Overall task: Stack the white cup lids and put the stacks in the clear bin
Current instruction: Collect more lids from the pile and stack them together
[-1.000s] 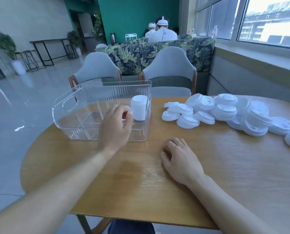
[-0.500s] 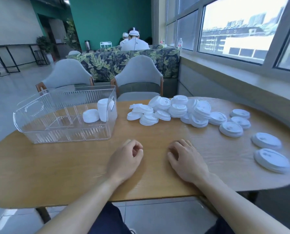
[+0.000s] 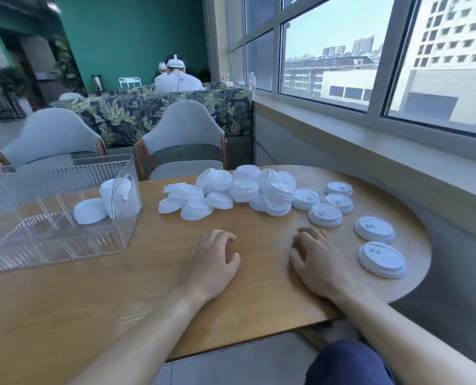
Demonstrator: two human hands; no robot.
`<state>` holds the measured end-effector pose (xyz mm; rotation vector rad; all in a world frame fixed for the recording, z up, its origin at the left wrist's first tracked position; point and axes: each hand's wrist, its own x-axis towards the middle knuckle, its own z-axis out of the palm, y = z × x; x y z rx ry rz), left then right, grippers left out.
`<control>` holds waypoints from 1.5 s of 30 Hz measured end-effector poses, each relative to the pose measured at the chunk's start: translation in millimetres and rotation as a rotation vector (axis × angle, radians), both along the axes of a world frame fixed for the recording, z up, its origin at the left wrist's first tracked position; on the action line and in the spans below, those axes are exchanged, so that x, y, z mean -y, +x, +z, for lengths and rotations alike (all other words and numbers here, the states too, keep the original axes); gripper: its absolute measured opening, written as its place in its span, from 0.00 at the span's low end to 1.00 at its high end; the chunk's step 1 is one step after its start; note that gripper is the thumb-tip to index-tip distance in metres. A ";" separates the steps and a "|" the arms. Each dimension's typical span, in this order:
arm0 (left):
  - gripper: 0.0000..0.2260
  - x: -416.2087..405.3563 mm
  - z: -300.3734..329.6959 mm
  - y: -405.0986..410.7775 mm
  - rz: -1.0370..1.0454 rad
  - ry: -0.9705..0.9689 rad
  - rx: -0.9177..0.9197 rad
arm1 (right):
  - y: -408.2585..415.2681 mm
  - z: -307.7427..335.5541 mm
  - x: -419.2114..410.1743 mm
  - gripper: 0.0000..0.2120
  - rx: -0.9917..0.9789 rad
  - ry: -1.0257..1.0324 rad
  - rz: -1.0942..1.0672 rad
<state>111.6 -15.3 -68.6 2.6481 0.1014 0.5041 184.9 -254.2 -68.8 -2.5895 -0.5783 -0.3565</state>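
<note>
Wooden table (image 3: pixel 64 301): near its front edge, left hand (image 3: pixel 213 263) and right hand (image 3: pixel 318 259) rest loosely curled, holding nothing. Loose lids (image 3: pixel 245 190) spread toward the far and right edges; bin (image 3: pixel 51 245) at left holds two stacks (image 3: pixel 103 202).

The clear bin (image 3: pixel 64 218) is a ribbed, see-through box with handle cut-outs, standing upright at the left of the worktop (image 3: pixel 120 301). Inside it, at its right end, one stack of white cup lids (image 3: pixel 112 195) leans against the right wall, and a second, shorter stack (image 3: pixel 90 211) lies tilted just beside it. To the right of the bin, a loose heap of white lids (image 3: pixel 242 190) sprawls across the middle of the worktop, many overlapping or partly nested. Further right, single lids lie flat and apart, top side up: the two nearest the edge are one lid (image 3: pixel 374 229) and another (image 3: pixel 382 259).
</note>
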 end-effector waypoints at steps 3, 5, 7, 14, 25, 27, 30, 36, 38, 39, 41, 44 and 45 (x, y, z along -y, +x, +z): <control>0.17 13.5 1.1 19.5 -0.016 0.023 0.017 | 11.5 0.5 7.0 0.17 0.020 0.035 -0.070; 0.19 20.5 0.8 34.1 -0.027 0.033 0.017 | 19.6 2.2 12.0 0.20 0.059 0.039 -0.120; 0.21 26.3 0.7 48.6 -0.034 0.032 0.016 | 29.3 2.9 16.6 0.22 0.085 0.039 -0.168; 0.23 38.9 1.1 98.7 -0.059 -0.023 0.082 | 59.5 3.9 14.7 0.23 0.065 0.018 -0.237; 0.30 53.4 5.1 165.0 -0.039 -0.066 0.221 | 84.9 1.0 9.5 0.28 0.039 -0.065 -0.337; 0.30 56.2 6.0 174.0 -0.039 -0.066 0.233 | 85.1 0.7 9.1 0.28 0.048 -0.077 -0.356; 0.31 59.9 7.6 183.1 -0.034 -0.056 0.250 | 85.4 -0.4 8.4 0.28 0.059 -0.088 -0.387; 0.33 62.5 8.4 191.0 -0.035 -0.033 0.227 | 91.0 -4.2 7.5 0.26 0.027 -0.067 -0.429; 0.32 62.5 8.2 190.9 -0.036 -0.024 0.229 | 91.6 -3.7 7.5 0.24 0.037 -0.078 -0.430; 0.32 62.7 8.1 190.5 -0.037 -0.017 0.231 | 91.0 -3.4 7.8 0.24 0.044 -0.081 -0.426; 0.32 63.2 8.1 189.1 -0.040 -0.009 0.238 | 89.2 -2.5 8.1 0.23 0.062 -0.074 -0.414; 0.32 63.4 8.0 184.5 -0.050 -0.029 0.267 | 87.1 -0.9 8.3 0.25 0.083 -0.046 -0.384; 0.31 62.8 7.6 182.2 -0.056 -0.048 0.285 | 86.6 -0.7 8.1 0.25 0.089 -0.036 -0.375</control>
